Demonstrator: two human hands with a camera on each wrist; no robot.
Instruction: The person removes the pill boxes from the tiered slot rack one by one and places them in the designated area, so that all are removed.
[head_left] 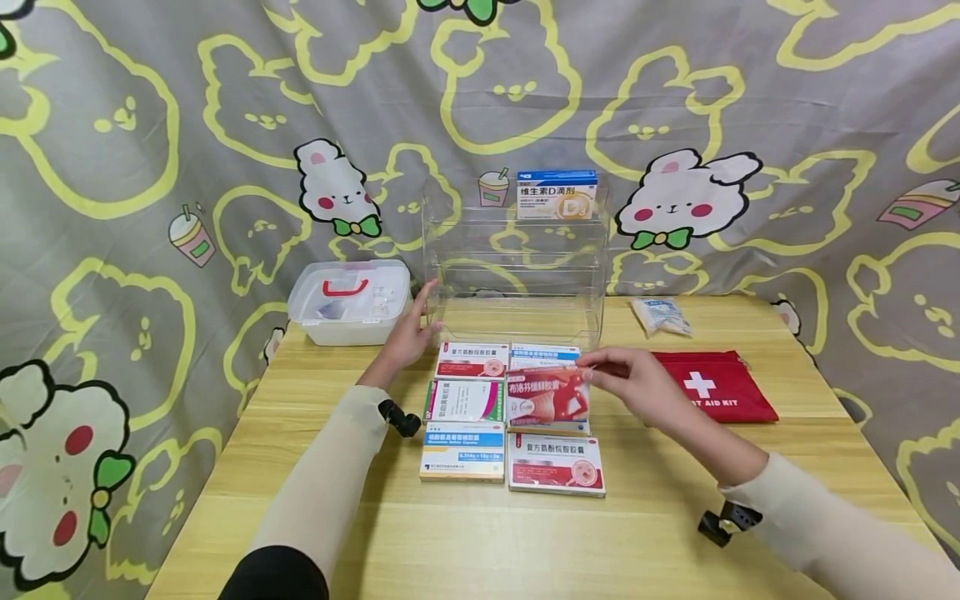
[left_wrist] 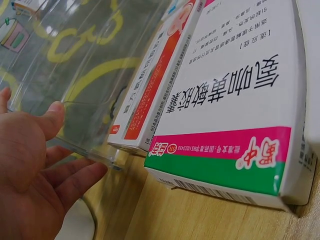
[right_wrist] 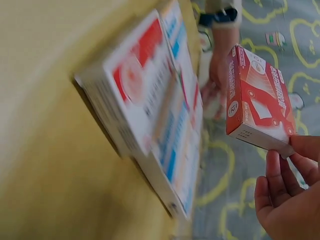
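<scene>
A red and white medicine box [head_left: 547, 395] is pinched by a corner between the thumb and fingers of my right hand [head_left: 626, 382]. It is held above the rows of boxes, and the right wrist view shows the box [right_wrist: 260, 92] raised and tilted. My left hand [head_left: 411, 335] is at the lower left side of a clear tiered display rack [head_left: 517, 300], its fingers spread; firm contact cannot be told. Nearest to it lie a red and white box [head_left: 472, 358] and a white box with a green and magenta band [left_wrist: 220, 160].
A blue and white vitamin D box [head_left: 557, 196] stands in the rack's top tier. Boxes lie in two columns, including a blue and white one [head_left: 462, 450] and a red-cornered one [head_left: 555, 464]. Around them are a lidded plastic case [head_left: 351, 304], a red first aid pouch [head_left: 716, 387] and a small packet [head_left: 662, 317].
</scene>
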